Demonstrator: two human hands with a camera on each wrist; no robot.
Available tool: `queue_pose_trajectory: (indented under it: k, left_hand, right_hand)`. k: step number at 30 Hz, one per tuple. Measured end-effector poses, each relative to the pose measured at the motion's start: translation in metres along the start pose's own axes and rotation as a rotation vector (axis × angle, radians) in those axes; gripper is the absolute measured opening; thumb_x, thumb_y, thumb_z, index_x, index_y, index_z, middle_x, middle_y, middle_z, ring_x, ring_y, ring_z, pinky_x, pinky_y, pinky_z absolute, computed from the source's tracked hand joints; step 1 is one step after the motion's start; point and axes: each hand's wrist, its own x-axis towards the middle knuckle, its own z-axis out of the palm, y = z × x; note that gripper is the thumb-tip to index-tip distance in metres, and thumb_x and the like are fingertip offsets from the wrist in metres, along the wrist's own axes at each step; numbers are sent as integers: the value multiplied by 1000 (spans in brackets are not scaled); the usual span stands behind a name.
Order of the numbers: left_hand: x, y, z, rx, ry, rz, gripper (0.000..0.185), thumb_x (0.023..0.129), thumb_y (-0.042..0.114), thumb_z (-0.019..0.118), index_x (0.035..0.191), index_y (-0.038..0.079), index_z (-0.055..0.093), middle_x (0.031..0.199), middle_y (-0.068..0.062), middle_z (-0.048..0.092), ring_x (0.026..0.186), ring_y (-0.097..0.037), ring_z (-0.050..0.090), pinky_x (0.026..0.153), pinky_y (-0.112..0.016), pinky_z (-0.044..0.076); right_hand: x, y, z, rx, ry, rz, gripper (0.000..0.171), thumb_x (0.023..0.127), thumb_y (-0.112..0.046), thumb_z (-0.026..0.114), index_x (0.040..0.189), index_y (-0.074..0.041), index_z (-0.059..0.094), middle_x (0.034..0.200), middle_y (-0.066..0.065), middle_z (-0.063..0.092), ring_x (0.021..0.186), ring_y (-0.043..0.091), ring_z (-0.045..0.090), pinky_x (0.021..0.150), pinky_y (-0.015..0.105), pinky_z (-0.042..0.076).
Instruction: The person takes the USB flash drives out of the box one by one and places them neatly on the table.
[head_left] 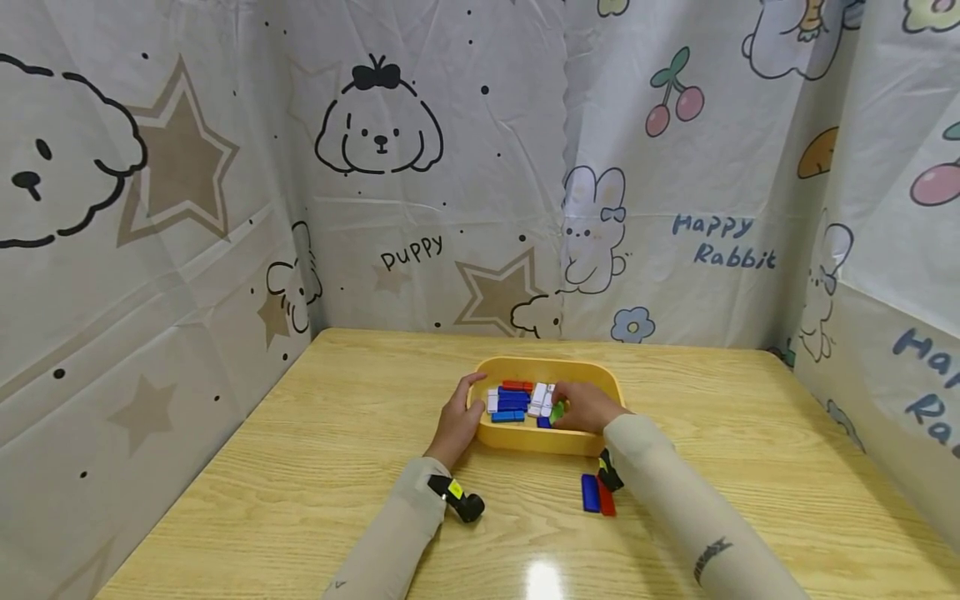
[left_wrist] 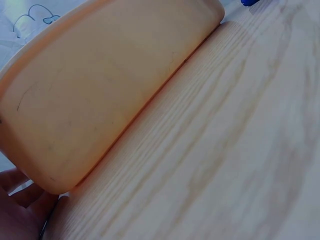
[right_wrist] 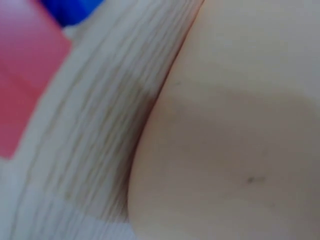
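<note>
Wooden worktop carries yellow tray; left hand grips its rim, steadying it, while right hand pinches green block inside.

The right wrist view is sitting very close to the work and showing everything blurred. The outer wall of the yellow tray is filling the right half of the picture, its rounded lower edge curving down to meet the wooden table, which is running as a pale, grained band from the top centre to the bottom left. A dark line of shadow is lying where tray and table touch. At the upper left, 2 blocks are showing: a red block is lying on the table, and a blue block is peeking in just beside it at the top edge. No hand is showing here.
</note>
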Motion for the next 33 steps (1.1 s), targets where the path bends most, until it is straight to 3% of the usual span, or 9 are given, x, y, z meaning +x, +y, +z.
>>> queue_pose_trajectory:
  k: [12, 19, 33]
  left_hand:
    - [-1, 0, 0, 8, 5, 12, 47, 90, 12, 46, 137, 17, 48, 148, -8, 42, 135, -25, 38, 111, -49, 28]
    - [-1, 2, -2, 4, 3, 2, 48, 90, 14, 46, 138, 17, 48, 148, -7, 43, 133, -24, 40, 110, -49, 29]
    - [-2, 4, -3, 11, 5, 14, 47, 90, 11, 45, 137, 18, 48, 148, -9, 42, 134, -27, 39, 110, -51, 29]
  right_hand:
    - [-3, -1, -2, -20, 25, -28, 36, 77, -22, 80, 107, -11, 63, 107, 6, 64, 88, 22, 54, 90, 42, 48]
    - [-12, -10, -10, -51, 42, -50, 38, 78, -24, 80, 110, -12, 64, 116, 7, 64, 97, 23, 57, 94, 44, 47]
    - [-54, -22, -30, -49, 131, -236, 36, 81, -20, 76, 112, -9, 62, 113, 4, 64, 93, 25, 59, 83, 41, 51]
